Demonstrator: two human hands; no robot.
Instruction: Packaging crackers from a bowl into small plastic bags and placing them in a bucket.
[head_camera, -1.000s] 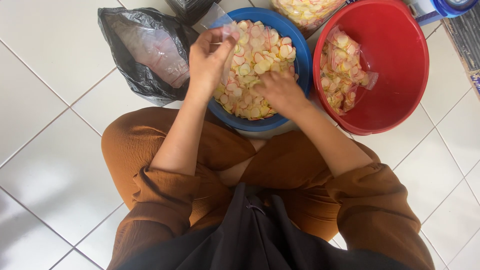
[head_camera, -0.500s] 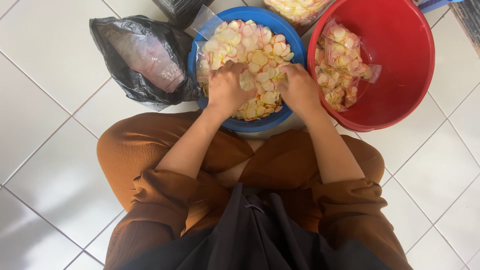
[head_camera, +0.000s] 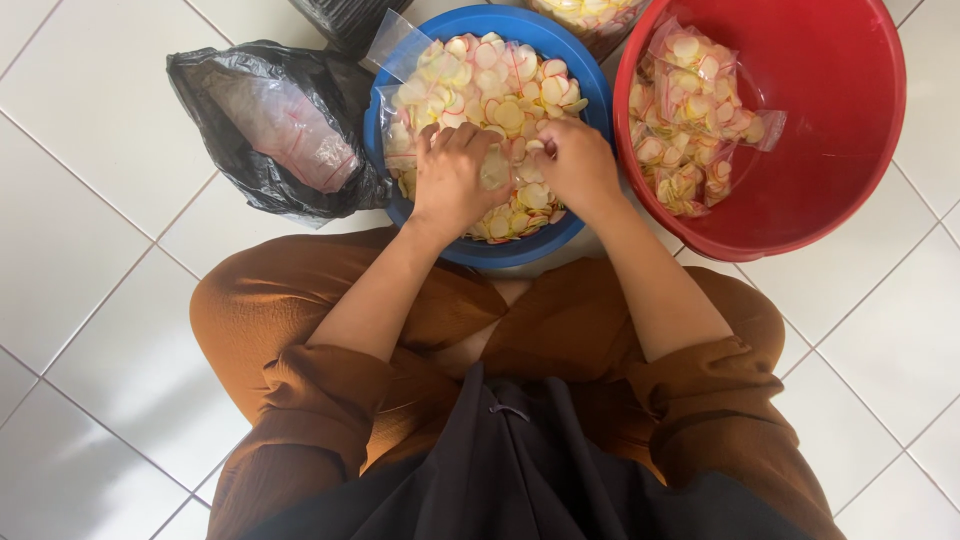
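A blue bowl (head_camera: 560, 45) on the tiled floor in front of me is heaped with thin round crackers (head_camera: 490, 90), pale yellow and white with pink rims. My left hand (head_camera: 452, 180) presses down into the pile with its fingers curled around crackers. Close beside it, my right hand (head_camera: 575, 160) is also dug into the pile, fingers closed on crackers. A clear plastic bag (head_camera: 395, 45) lies on the bowl's left rim, partly filled with crackers.
A red basin (head_camera: 850, 130) to the right holds several filled clear bags of crackers (head_camera: 690, 130). A black plastic bag (head_camera: 270, 130) with clear bags inside lies to the left. Another cracker container (head_camera: 590, 12) sits beyond the bowl. I sit cross-legged on white tiles (head_camera: 90, 260).
My left hand came down from the bowl's far left rim into the cracker pile. Both hands now sit together at the near side of the bowl.
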